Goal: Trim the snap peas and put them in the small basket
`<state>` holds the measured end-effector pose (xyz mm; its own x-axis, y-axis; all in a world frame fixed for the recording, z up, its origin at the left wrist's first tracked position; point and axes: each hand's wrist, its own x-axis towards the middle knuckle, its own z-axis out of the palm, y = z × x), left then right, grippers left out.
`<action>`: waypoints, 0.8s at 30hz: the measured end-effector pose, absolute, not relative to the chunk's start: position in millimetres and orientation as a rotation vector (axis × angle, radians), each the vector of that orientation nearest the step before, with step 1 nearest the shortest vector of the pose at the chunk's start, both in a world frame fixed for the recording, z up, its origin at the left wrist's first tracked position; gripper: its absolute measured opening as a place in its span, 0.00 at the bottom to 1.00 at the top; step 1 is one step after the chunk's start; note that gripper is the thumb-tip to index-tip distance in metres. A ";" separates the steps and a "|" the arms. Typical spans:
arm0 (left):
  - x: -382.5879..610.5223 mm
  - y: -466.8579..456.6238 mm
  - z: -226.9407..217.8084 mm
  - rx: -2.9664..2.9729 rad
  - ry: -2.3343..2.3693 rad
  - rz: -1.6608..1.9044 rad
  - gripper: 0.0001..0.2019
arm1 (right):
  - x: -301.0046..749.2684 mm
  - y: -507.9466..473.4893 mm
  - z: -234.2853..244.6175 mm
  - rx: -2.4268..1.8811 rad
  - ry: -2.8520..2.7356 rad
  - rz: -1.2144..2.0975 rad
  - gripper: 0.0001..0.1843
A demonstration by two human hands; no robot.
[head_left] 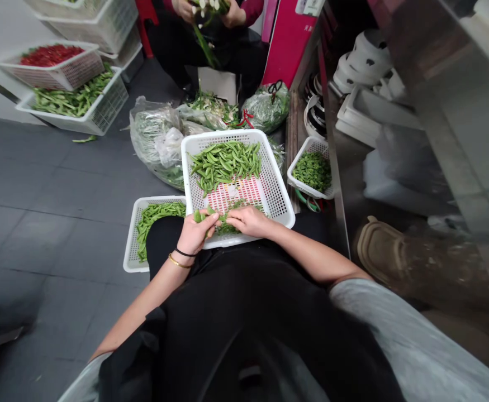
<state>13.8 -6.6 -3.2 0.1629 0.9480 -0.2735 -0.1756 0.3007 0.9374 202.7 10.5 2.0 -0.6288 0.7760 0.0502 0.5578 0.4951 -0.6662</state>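
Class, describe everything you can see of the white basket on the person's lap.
A white plastic basket sits tilted on the person's black-clothed lap. It is rectangular, with lattice walls and a partly red mesh floor. Green pea pods heap at the far end; a smaller pile lies near the person's left hand and right hand, which touch them.

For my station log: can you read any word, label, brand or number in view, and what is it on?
Small dark characters near the top right of the magenta panel: too small and blurred to read.
No other readable text shows.
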 end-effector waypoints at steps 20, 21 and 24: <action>-14.6 15.0 -39.2 0.736 0.560 0.691 0.13 | 200.2 125.9 -46.3 -1.748 -2.887 0.584 0.17; -11.8 16.2 -39.3 0.706 0.549 0.698 0.11 | 187.9 136.2 -55.5 -1.841 -2.813 0.510 0.17; -5.0 17.6 -37.2 0.615 0.549 0.714 0.12 | 163.4 159.8 -78.3 -1.966 -2.738 0.483 0.18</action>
